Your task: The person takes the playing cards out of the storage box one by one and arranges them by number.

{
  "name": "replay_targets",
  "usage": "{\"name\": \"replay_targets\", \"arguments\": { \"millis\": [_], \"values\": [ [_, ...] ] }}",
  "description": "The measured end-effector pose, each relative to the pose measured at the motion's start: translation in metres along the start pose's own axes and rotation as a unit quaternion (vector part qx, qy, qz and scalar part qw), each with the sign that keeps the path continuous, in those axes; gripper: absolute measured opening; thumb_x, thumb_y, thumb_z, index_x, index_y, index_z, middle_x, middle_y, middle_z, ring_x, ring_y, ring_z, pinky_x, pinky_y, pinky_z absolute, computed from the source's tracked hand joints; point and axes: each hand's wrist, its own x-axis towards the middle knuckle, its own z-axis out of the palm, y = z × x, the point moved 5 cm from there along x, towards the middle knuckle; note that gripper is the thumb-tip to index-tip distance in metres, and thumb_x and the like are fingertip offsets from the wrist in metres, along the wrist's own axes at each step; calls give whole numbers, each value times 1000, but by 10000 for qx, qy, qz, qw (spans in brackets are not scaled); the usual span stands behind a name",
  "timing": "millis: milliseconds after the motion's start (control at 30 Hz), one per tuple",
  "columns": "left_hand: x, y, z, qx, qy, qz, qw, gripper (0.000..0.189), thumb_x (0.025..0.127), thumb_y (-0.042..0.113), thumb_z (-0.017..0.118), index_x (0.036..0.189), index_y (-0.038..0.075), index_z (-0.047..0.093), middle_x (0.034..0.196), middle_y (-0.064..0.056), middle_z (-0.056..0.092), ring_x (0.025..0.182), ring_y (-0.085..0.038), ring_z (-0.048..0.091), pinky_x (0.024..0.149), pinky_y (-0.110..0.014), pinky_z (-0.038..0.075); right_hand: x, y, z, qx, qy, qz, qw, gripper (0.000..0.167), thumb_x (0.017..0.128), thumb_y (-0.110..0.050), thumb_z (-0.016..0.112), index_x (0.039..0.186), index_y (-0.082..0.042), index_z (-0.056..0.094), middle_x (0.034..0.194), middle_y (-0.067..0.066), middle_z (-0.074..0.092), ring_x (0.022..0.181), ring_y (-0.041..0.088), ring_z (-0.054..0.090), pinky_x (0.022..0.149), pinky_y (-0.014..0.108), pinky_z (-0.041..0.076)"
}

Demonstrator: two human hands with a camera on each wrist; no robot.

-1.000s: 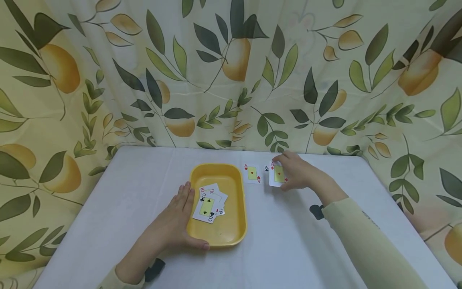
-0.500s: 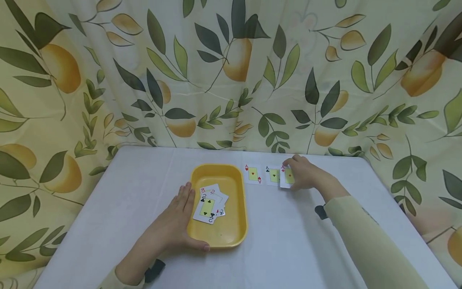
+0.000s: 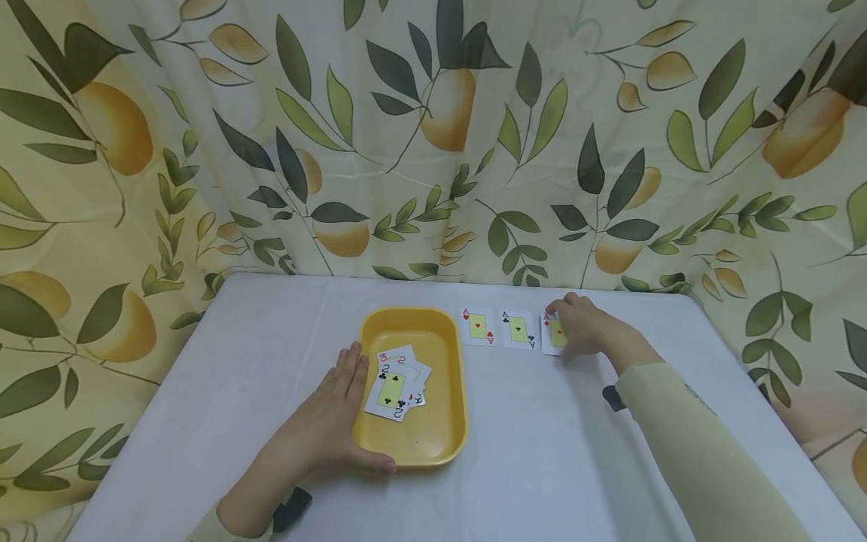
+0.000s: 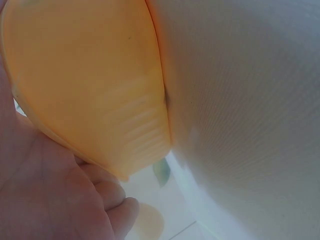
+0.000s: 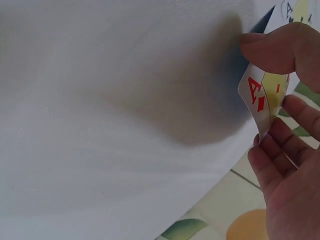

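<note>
At the right end of a row of cards, my right hand holds the ace of diamonds by its edges between thumb and fingers. The right wrist view shows this playing card bending slightly in the grip. Left of it, the ace of clubs and the ace of hearts lie face up on the cloth. My left hand rests along the left side of a yellow tray, fingers straight on the rim and thumb at the near edge. The palm lies against the tray wall in the left wrist view.
Inside the tray lies a loose, overlapping pile of cards, a two of clubs on top and a red three partly covered. A white cloth covers the table, and a fruit-patterned curtain hangs behind its far edge.
My right hand has carried the ace of diamonds rightward, off the ace of clubs, which now shows fully. My left hand has stayed on the tray.
</note>
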Motion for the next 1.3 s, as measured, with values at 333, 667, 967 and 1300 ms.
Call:
{"name": "replay_targets", "arguments": {
  "millis": [333,667,967,1300],
  "values": [
    [1,0,1,81,34,56,9999,156,49,94,66,159,-1,7,167,-16,-7,154,-33,-3,125,-47,13,0,12,1,-41,46,-17,10000,93,64,-7,90,146,-5,46,143,27,39,126,46,41,103,67,41],
    [-1,-1,1,106,96,56,9999,157,48,95,65,159,0,7,167,-15,-8,155,-33,-2,124,-46,14,-8,-10,-7,-8,260,-297,9992,90,70,-3,85,149,-4,42,148,26,36,134,47,35,107,67,37],
    [0,0,0,102,82,92,9999,156,50,94,66,159,-1,9,167,-15,-7,154,-33,-2,124,-47,14,-38,-88,-22,47,984,-977,9903,77,80,-30,80,146,-5,48,147,20,44,136,39,41,109,58,42],
    [-1,2,-2,104,128,163,9997,154,51,93,67,158,-3,11,167,-17,-6,154,-35,-1,124,-48,15,-67,-167,-23,185,1560,-1979,9676,80,79,-47,77,145,-10,49,145,11,48,132,29,46,107,47,48]
  ]
}}
